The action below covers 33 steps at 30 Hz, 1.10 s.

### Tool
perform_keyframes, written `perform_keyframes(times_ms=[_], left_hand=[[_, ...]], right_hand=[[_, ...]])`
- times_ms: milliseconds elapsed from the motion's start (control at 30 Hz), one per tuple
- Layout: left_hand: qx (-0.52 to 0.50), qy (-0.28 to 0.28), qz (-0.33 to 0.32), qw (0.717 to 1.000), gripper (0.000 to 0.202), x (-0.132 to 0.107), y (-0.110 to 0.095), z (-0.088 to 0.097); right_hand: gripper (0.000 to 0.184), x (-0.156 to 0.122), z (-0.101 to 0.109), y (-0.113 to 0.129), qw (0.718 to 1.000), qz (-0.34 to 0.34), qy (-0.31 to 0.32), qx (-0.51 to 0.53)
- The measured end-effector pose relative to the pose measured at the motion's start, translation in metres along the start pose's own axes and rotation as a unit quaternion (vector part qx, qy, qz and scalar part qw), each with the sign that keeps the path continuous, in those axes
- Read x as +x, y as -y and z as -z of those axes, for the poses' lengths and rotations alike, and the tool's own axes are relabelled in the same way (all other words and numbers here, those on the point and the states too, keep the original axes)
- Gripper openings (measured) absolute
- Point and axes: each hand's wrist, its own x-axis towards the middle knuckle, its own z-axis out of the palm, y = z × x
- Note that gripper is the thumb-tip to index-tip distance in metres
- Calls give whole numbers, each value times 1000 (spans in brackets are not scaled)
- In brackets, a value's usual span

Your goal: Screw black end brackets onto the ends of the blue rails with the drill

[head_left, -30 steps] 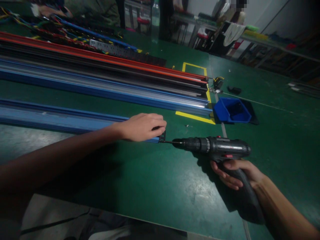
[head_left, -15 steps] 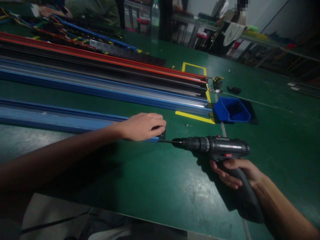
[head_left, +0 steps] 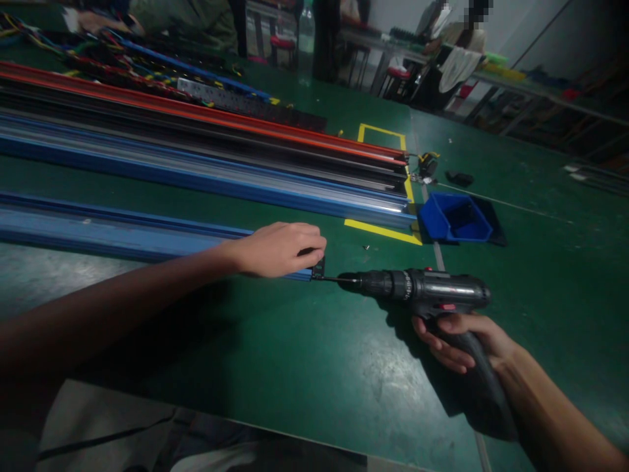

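Observation:
My right hand (head_left: 457, 341) is wrapped round the handle of a black cordless drill (head_left: 447, 288), which points left. Its long thin bit (head_left: 337, 280) reaches a small black end plate (head_left: 319, 267) at the right end of a blue metal profile (head_left: 122, 233). Over that end lies my left hand (head_left: 282, 249), its fingers curled down and closed on the profile beside the plate. The fingertips' exact contact is partly hidden. A tiny screw (head_left: 366, 248) lies on the green table just beyond the bit.
Several long blue, black and orange profiles (head_left: 246, 121) lie behind, ending near yellow tape (head_left: 383, 231). A blue bin (head_left: 455, 219) stands to their right, a tape measure (head_left: 428, 162) behind it. Wiring (head_left: 103, 62) lies at the back left, near another person's sleeve (head_left: 187, 23).

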Motion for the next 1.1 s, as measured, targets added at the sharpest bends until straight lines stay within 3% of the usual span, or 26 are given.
perform_keyframes(times_ms=[1100], left_hand=[[-9, 12, 11, 1000, 31, -1, 1, 0]], right_hand=[[25, 0, -2, 0, 1000, 10, 2, 0]])
